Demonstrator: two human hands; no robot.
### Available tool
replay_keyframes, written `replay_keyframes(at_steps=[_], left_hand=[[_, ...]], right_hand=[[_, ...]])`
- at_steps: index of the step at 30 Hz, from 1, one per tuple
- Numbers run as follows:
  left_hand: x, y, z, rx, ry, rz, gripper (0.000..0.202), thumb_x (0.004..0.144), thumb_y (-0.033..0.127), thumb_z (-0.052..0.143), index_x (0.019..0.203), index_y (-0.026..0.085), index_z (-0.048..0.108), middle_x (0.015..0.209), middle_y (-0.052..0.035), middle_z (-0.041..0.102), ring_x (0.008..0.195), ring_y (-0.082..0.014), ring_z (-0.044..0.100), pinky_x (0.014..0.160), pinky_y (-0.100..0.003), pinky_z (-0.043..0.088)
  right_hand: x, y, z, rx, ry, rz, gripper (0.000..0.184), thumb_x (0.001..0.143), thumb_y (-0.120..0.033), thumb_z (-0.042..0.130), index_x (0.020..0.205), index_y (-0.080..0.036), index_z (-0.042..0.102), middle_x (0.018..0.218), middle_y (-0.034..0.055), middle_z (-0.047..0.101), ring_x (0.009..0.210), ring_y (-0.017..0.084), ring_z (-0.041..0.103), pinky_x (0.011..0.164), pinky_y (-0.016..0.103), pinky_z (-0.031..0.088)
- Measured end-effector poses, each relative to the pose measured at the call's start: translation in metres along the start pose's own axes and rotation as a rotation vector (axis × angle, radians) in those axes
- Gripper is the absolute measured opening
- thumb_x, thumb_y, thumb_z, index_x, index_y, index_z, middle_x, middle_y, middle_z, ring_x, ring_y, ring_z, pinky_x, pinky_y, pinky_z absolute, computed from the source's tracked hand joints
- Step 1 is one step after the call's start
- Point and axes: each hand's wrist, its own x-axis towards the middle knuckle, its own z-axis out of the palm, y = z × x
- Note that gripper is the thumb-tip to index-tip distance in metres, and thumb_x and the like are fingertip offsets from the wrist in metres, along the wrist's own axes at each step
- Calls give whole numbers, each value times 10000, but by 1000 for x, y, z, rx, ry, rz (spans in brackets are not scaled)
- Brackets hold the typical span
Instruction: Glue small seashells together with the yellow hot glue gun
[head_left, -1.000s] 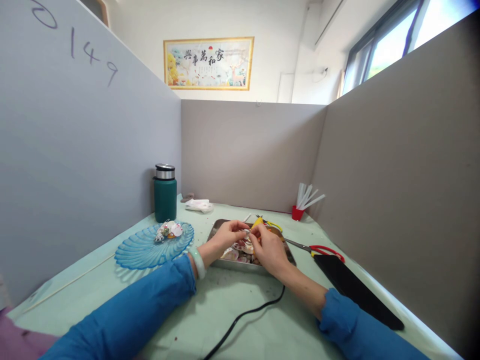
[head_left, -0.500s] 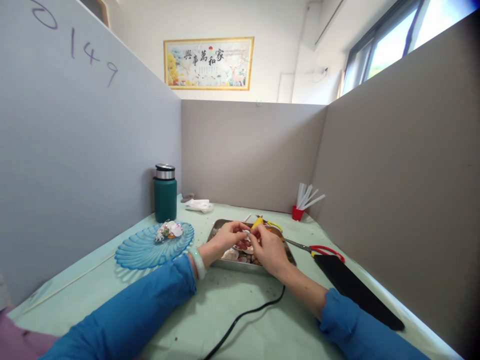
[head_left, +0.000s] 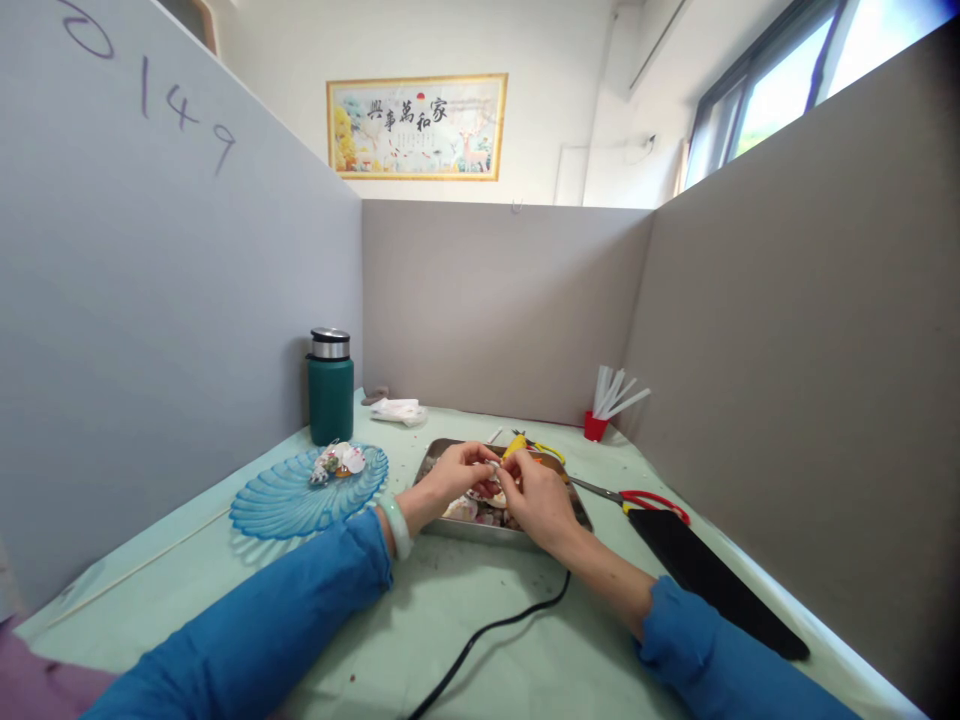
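Both hands meet over a metal tray point(head_left: 437, 451) that holds several shells. My left hand point(head_left: 450, 475) pinches a small pale piece, likely a shell, between thumb and fingers. My right hand point(head_left: 536, 500) is curled and its fingertips press against the same piece. A yellow tool point(head_left: 516, 444) with a black cable point(head_left: 487, 632) lies in the tray behind my right hand. A pale green bangle point(head_left: 397, 525) circles my left wrist. Blue sleeves cover both forearms.
A blue glass shell-shaped plate point(head_left: 289, 500) with a few shells lies at the left. A green flask point(head_left: 330, 388) stands behind it. Red-handled scissors point(head_left: 637, 496), a black flat case point(head_left: 712, 585) and a red cup of white sticks point(head_left: 598, 420) lie at the right. Partition walls enclose the desk.
My hands stay over the tray; only the fingertips have shifted slightly round the small piece.
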Motion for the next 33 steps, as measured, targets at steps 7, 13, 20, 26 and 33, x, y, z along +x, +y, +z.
replay_keyframes(at_steps=[7,13,20,26,33], left_hand=[[1,-2,0,29,11,12,137,641,139,588,764,106,538,567,5,568,487,-102,567,528,-239,478],[1,0,2,42,26,-5,140,642,163,609,751,107,542,544,10,558,481,-103,565,515,-231,473],[2,0,2,81,9,-16,185,637,157,619,808,98,583,603,-14,590,509,-105,570,530,-230,470],[1,1,2,61,9,-21,199,652,146,596,835,75,627,610,-33,605,530,-104,564,565,-240,476],[-1,5,4,35,16,-25,201,649,143,598,833,77,644,624,-37,621,543,-105,570,581,-240,481]], right_hand=[[-1,-2,-1,-6,-16,9,153,828,-325,432,786,-200,511,630,-4,586,567,125,538,520,210,293],[0,0,1,-11,-20,2,162,832,-324,425,794,-195,514,641,0,587,578,126,539,528,212,294],[0,-2,0,-34,-42,7,141,827,-317,436,784,-200,503,616,-15,576,562,117,522,519,206,271],[0,-1,-1,-43,-35,7,142,829,-315,433,792,-200,507,644,-6,586,572,117,528,521,205,274],[0,-2,-1,-43,-23,17,151,830,-320,428,799,-202,515,638,-4,588,567,120,534,520,207,283]])
